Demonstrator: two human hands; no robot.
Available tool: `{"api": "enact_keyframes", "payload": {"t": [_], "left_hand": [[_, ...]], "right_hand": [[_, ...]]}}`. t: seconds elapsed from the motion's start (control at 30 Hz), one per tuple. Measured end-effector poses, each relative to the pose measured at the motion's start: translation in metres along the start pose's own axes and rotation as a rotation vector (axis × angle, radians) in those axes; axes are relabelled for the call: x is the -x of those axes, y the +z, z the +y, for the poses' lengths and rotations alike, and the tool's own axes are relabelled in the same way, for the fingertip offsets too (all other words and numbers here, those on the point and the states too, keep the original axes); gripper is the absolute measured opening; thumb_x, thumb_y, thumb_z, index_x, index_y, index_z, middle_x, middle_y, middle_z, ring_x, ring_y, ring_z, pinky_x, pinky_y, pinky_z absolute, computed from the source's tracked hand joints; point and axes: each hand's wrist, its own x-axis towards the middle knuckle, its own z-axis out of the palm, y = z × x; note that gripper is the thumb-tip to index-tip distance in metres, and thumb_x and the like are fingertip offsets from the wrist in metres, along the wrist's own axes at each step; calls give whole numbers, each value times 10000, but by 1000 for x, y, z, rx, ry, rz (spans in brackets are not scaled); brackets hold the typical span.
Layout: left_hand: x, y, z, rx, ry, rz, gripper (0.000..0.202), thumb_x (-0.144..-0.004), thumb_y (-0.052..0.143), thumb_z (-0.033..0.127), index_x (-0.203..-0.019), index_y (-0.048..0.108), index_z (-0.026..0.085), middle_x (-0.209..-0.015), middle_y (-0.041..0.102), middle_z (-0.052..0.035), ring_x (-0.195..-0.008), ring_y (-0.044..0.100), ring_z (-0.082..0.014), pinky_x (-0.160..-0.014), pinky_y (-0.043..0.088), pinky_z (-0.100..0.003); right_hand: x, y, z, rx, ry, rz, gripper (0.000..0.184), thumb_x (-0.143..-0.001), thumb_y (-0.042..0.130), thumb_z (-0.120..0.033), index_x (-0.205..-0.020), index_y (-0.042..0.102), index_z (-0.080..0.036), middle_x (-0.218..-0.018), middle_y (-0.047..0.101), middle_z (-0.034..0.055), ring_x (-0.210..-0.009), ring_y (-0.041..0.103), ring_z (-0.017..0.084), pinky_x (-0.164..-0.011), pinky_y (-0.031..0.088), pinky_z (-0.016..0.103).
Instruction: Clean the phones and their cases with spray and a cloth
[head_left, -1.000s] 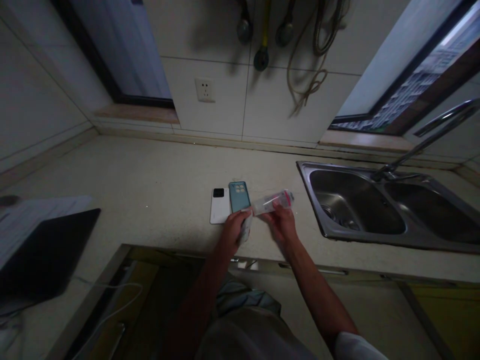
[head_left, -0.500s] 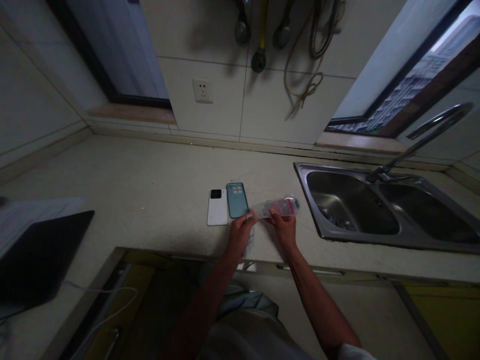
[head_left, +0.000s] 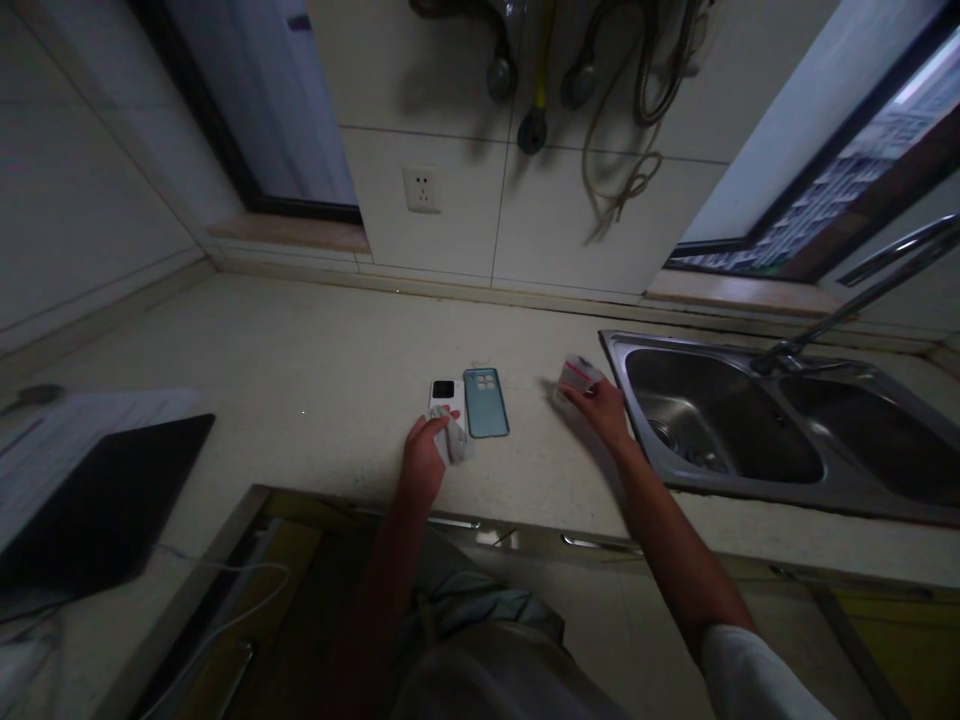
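My left hand (head_left: 421, 462) is closed on a crumpled, whitish see-through piece of plastic film (head_left: 454, 442), held over the lower part of a white phone (head_left: 444, 389). The phone lies back up on the counter, its dark camera block at the top. Beside it on the right rests a blue-green phone case (head_left: 487, 405) with camera cutouts. Farther right, close to the sink's edge, my right hand (head_left: 604, 408) grips a clear plastic packet (head_left: 580, 373) with a pink-red stripe. Its contents cannot be made out.
A double steel sink (head_left: 709, 410) with a tall faucet (head_left: 840, 310) is set into the counter at right. On the left lie a black flat device (head_left: 112, 500), printed papers (head_left: 67, 440) and a white cable (head_left: 240, 570). Hoses hang on the tiled wall (head_left: 450, 240).
My hands were together on the packet. Now they are apart: the left has moved left over the phone with the film, the right slightly right and up with the packet.
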Motion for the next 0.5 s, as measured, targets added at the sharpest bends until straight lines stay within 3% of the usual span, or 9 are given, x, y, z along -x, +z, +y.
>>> {"api": "enact_keyframes", "payload": {"t": [0.13, 0.23, 0.33, 0.4, 0.43, 0.47, 0.5], "left_hand": [[-7, -12, 5, -61, 94, -20, 414, -548, 791, 252, -936, 686, 158, -858, 743, -53, -798, 672, -184, -722, 475, -270], [-10, -14, 7, -192, 145, -69, 396, -581, 784, 346, -920, 705, 158, -776, 724, -34, -759, 660, -182, -668, 456, -258], [-12, -12, 10, -332, 229, -106, 298, -661, 746, 415, -839, 724, 177, -779, 729, -35, -790, 655, -186, -727, 478, -274], [-11, -8, 11, -396, 279, -134, 276, -708, 727, 429, -846, 742, 190, -845, 746, -41, -867, 663, -197, -818, 488, -292], [-10, -6, 12, -417, 292, -156, 282, -726, 721, 432, -875, 752, 195, -890, 753, -45, -914, 666, -205, -858, 487, -301], [-9, -2, 12, -430, 298, -190, 298, -743, 715, 435, -918, 761, 198, -941, 758, -51, -963, 665, -213, -894, 484, -310], [-7, 1, 12, -437, 299, -233, 322, -757, 710, 439, -965, 765, 200, -991, 759, -57, -1007, 662, -221, -922, 481, -320]], "right_hand": [[-6, 6, 13, -56, 42, 15, 558, -668, 797, -551, -1070, 669, -186, -933, 735, 98, -844, 711, 286, -810, 575, 527], [-1, 0, 5, -115, 58, -12, 662, -629, 826, -532, -1152, 616, -185, -1012, 706, 108, -937, 688, 290, -834, 561, 500], [19, -7, -21, -119, 52, 294, 810, -592, 851, -521, -1258, 526, -192, -1171, 630, 132, -1032, 637, 279, -825, 544, 435], [42, -4, -44, -137, 0, 544, 624, -755, 732, -534, -1233, 529, -187, -1100, 626, 102, -951, 630, 224, -810, 525, 386], [54, 1, -56, -162, -21, 565, 549, -797, 695, -529, -1202, 545, -192, -1041, 627, 79, -904, 624, 203, -799, 518, 366], [66, 8, -68, -201, -25, 460, 501, -799, 697, -528, -1153, 572, -197, -982, 631, 61, -862, 619, 193, -774, 516, 347], [76, 18, -79, -253, 0, 230, 474, -794, 706, -528, -1120, 599, -202, -966, 642, 59, -855, 621, 195, -757, 516, 336]]}}
